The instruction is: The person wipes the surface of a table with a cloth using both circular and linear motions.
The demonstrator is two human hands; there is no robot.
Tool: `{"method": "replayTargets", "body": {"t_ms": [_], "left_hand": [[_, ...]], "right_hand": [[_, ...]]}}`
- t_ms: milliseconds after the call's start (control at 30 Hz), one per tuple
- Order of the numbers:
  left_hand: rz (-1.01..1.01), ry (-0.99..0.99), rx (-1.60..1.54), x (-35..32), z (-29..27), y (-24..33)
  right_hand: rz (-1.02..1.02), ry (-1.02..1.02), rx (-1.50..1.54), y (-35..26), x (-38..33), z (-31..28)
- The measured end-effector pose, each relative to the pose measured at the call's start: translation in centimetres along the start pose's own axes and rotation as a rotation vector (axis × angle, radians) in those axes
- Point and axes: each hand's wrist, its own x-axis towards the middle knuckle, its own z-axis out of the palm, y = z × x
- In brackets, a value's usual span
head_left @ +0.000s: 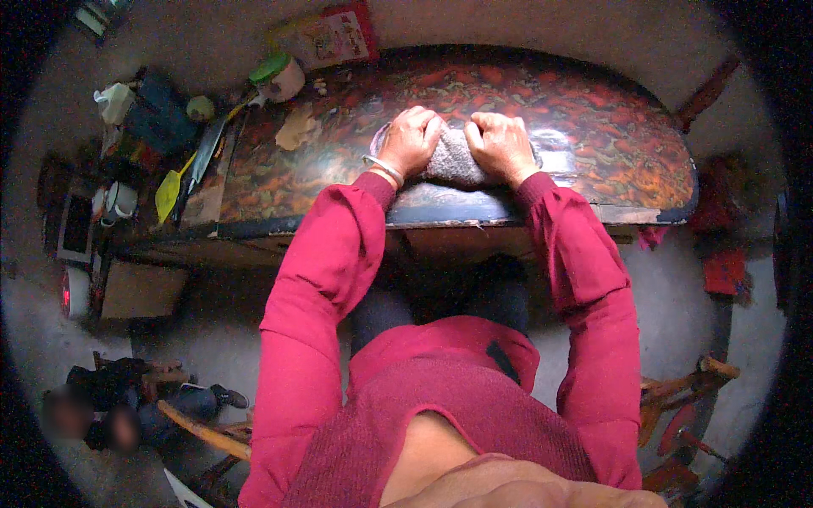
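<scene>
A grey folded cloth (455, 161) lies near the front edge of a table (593, 135) covered with a glossy red-and-orange patterned sheet. My left hand (412, 140) is closed on the cloth's left end, a metal bangle on its wrist. My right hand (500, 144) grips the cloth's right end. Both fists press down side by side, almost touching. Red sleeves cover both forearms.
At the table's left end lie a beige rag (296, 127), a long knife (203, 157) and a yellow spatula (169, 193). A green-lidded jar (279, 76), a white kettle (114, 102) and cups crowd the far left. Wooden chair parts (686, 389) stand at the lower right; a person sits on the floor at the lower left.
</scene>
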Motion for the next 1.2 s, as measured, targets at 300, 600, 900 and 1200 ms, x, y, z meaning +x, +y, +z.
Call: {"method": "replayTargets", "body": {"t_ms": [300,600,900,1200], "left_hand": [[-0.023,0.077,0.152,0.2,0.5,-0.2],[0.14,-0.016,0.209,-0.1,-0.4,1.8],[0.199,-0.082,0.144,-0.7,-0.4,1.9],[-0.033,-0.025,0.197,2.4,1.2,0.6]], "right_hand": [[0.123,-0.089,-0.083,2.4,5.3,2.4],[0.019,-0.015,-0.182,2.1,3.4,2.7],[-0.092,-0.03,-0.234,1.4,0.8,1.0],[0.058,-0.045,-0.006,3.0,5.4,2.7]]}}
